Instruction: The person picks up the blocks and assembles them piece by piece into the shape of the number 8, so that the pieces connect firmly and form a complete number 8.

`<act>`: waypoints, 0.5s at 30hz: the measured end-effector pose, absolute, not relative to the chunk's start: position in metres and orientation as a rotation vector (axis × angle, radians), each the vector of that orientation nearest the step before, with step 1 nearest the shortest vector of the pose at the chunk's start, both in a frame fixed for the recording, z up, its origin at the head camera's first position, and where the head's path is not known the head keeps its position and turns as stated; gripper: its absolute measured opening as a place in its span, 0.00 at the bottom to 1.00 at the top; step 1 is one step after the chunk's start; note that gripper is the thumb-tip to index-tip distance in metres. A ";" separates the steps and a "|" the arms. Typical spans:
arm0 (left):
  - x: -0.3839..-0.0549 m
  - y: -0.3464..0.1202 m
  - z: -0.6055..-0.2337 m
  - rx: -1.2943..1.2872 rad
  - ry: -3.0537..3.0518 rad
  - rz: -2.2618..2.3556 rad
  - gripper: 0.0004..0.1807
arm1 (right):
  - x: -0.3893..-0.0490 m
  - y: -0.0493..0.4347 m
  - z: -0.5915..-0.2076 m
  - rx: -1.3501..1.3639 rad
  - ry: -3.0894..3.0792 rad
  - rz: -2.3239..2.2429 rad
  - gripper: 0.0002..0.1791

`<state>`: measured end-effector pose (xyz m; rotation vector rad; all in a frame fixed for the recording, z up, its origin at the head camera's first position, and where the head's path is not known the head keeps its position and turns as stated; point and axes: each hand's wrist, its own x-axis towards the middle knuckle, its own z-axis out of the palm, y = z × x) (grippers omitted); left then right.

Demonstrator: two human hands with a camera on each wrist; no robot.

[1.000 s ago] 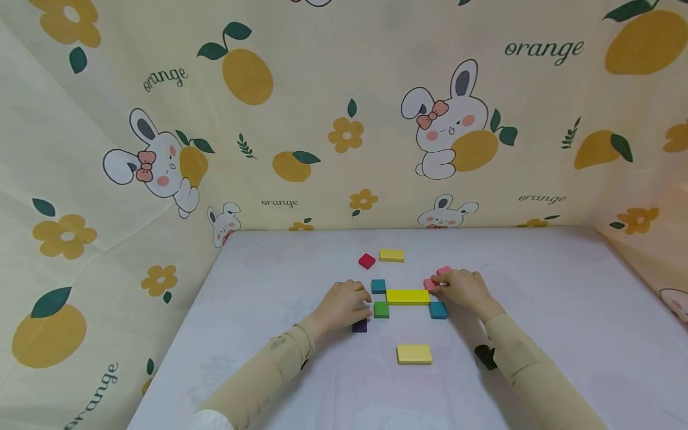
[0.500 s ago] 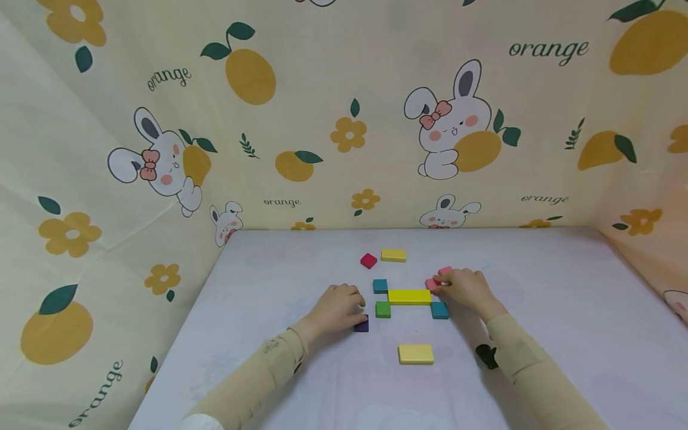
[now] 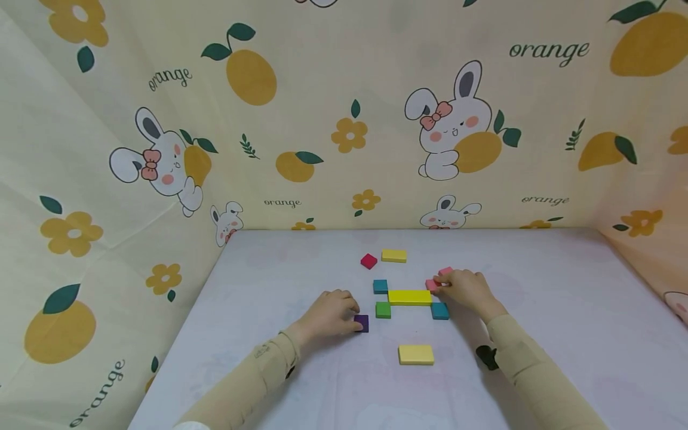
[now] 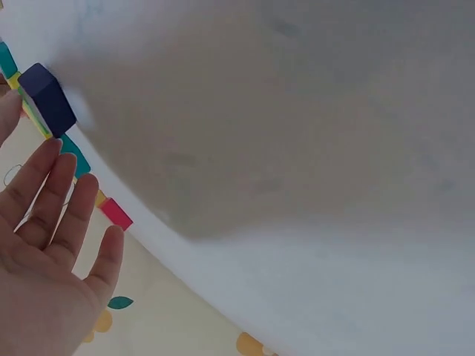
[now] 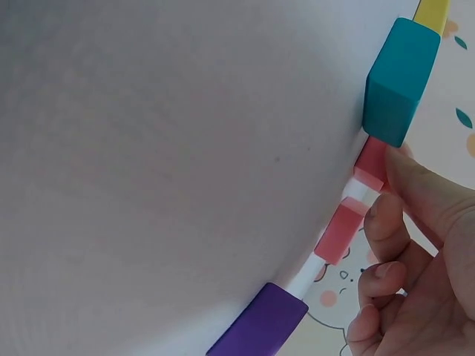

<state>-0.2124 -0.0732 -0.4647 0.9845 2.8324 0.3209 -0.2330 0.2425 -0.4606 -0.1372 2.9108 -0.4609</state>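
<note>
My left hand [image 3: 329, 315] has its thumb at the near left edge of a purple block [image 3: 363, 323]. In the left wrist view its fingers are extended and spread, with fingertips beside that dark block [image 4: 48, 100]. My right hand [image 3: 466, 289] pinches a pink block [image 5: 371, 162] between thumb and index finger, beside the right end of a long yellow block [image 3: 409, 297]. A second pink block [image 3: 445, 271] lies just beyond. Teal blocks [image 3: 380, 286] [image 3: 439, 310] and a green block [image 3: 383, 310] sit around the yellow block's corners.
A red block [image 3: 368, 261] and a pale yellow block [image 3: 394, 256] lie farther back on the white table [image 3: 301, 257]. Another pale yellow block [image 3: 415, 355] lies nearer. The right wrist view shows another purple block [image 5: 260, 322], hidden from the head view. Printed cloth [image 3: 322, 71] hangs behind.
My left hand has drawn back to the left, its fingers opening away from the purple block, which now shows more fully. The right hand stays at the pink block.
</note>
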 end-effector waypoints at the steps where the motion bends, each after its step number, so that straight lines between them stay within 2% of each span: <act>1: -0.212 -0.074 -0.465 0.984 2.829 0.327 0.16 | -0.233 0.242 -0.461 -0.138 2.910 -0.461 0.23; 15: -0.206 -0.068 -0.474 1.026 2.841 0.397 0.13 | -0.231 0.243 -0.460 -0.159 2.929 -0.475 0.23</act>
